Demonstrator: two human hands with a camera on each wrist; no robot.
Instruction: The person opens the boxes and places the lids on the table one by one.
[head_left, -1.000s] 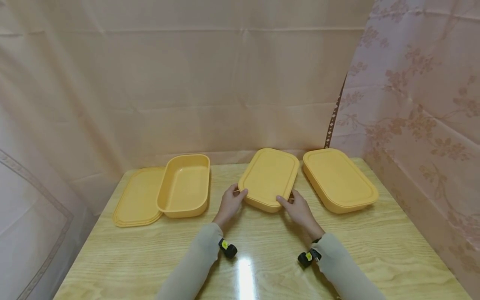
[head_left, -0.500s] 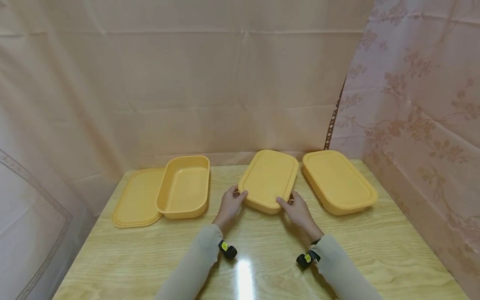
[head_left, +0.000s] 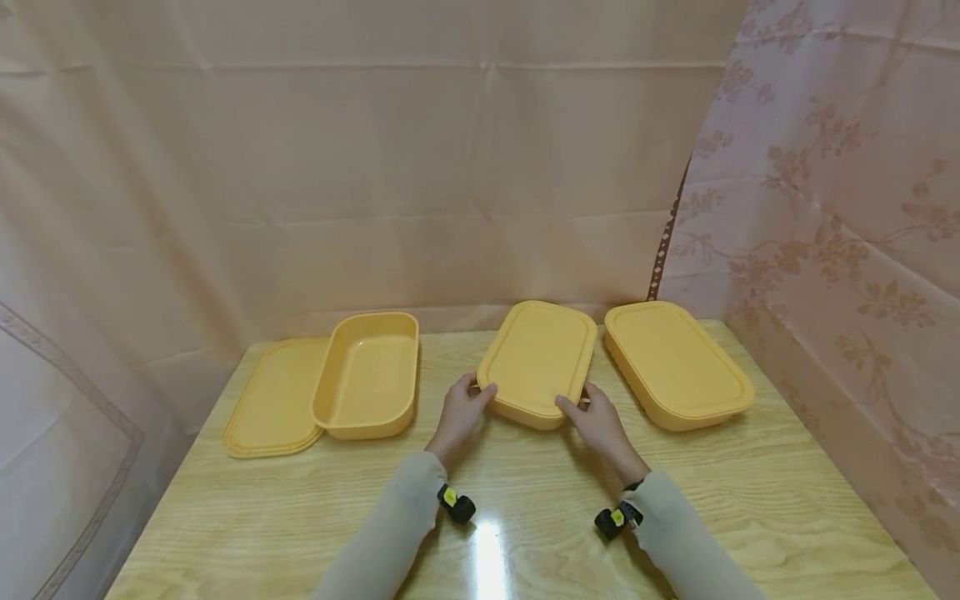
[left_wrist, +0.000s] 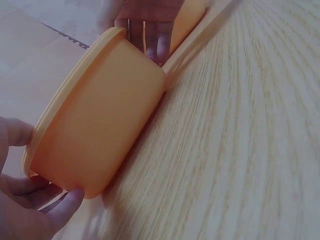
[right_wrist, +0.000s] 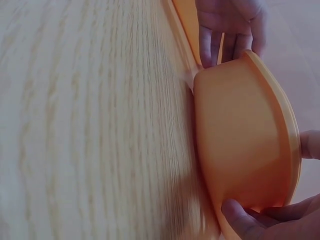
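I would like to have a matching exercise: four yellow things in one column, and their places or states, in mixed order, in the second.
Things:
1. Loose lid
2. Open box
3. Middle lidded box
4. Right lidded box

Places or states:
A. Held by the left hand and the right hand
B. Nearest to the floral curtain
C. Inside visible
D. Farthest left on the table

Pairs: 1-D, 2-C, 3-A, 4-B

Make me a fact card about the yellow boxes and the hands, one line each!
Left hand: holds the middle box at its near left corner
Right hand: holds the same box's near right corner
Middle box: yellow, closed
Right box: yellow, closed
Left box: yellow, open, nothing seen inside
Loose lid: flat, partly hidden by the left box
Table: pale wood
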